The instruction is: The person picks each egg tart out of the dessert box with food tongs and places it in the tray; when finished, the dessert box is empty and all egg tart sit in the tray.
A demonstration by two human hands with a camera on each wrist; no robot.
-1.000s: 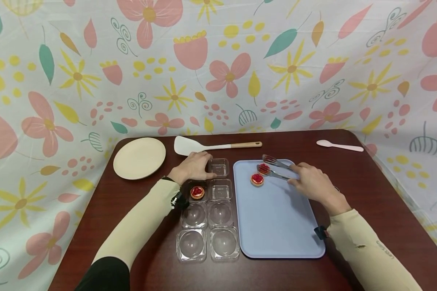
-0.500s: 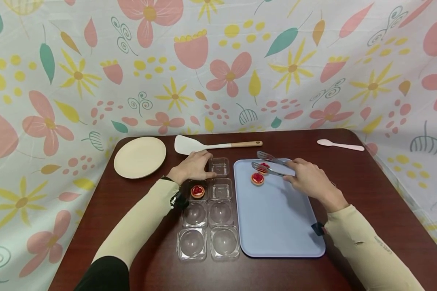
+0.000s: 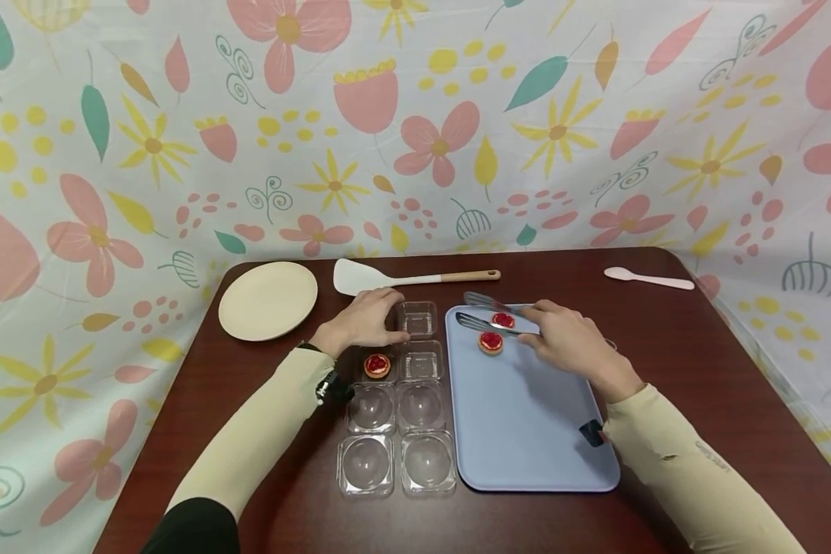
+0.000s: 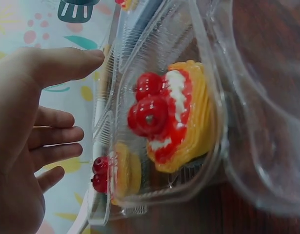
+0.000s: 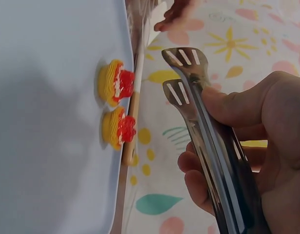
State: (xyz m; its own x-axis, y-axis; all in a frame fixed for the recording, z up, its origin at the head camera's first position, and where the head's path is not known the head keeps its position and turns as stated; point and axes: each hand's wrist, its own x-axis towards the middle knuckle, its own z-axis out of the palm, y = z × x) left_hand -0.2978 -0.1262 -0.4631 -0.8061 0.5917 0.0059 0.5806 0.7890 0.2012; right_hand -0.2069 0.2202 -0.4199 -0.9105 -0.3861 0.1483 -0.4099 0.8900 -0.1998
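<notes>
My left hand is at the far-left end of a clear plastic lidded container group, its fingers loosely spread and gripping nothing. One berry tart sits in a cell near its wrist. The left wrist view shows another tart in the cell behind, which the hand hides in the head view. My right hand holds slotted metal tongs, with nothing between their separated tips. The tongs hang over the far-left part of a blue tray, above two berry tarts lying there.
A cream plate lies at the back left. Behind the containers is a white spatula with a wooden handle. A pale pink spoon lies at the back right. Flowered cloth hangs behind the table.
My right hand has moved left with the tongs, carrying their tips past the tarts toward the tray's left edge. Both tarts remain on the tray. My left hand has stayed nearly still.
</notes>
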